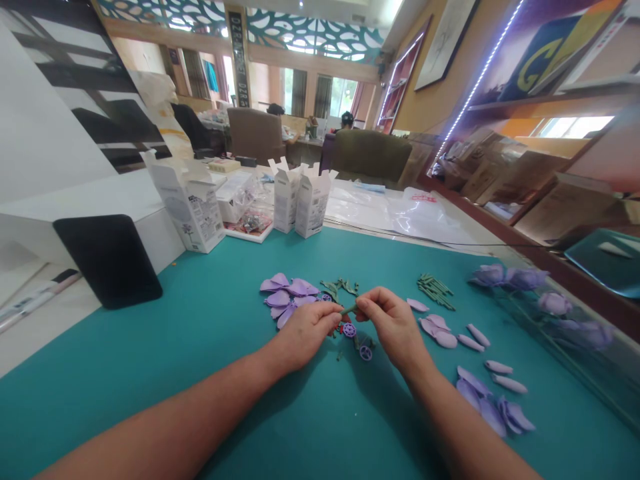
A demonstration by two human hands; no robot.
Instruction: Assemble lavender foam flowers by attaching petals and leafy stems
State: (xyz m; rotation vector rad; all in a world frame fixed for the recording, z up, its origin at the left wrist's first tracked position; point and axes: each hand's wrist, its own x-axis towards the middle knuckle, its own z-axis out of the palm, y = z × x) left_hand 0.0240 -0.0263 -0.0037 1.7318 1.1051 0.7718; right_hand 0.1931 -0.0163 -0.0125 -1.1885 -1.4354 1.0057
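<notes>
Between my two hands a short green stem piece point(349, 310) is held level above the green mat. My left hand point(306, 331) pinches its left end, and my right hand point(391, 321) pinches the right end. Just below the fingers lie purple wheel-shaped parts point(366, 353) among small green and red bits. Green leaf pieces point(345, 287) are behind the hands. A cluster of purple petals point(286, 297) sits beyond my left hand. To the right of my right hand are pale petals point(439, 331), and a bundle of green stem rods point(435, 291) rests farther back.
More purple petals point(493, 403) lie at the mat's right, near assembled purple flowers point(555, 304). White boxes point(311, 203) and a tray of bagged parts point(250, 227) stand along the back. A black tablet point(107, 260) leans at the left. People sit beyond the chairs.
</notes>
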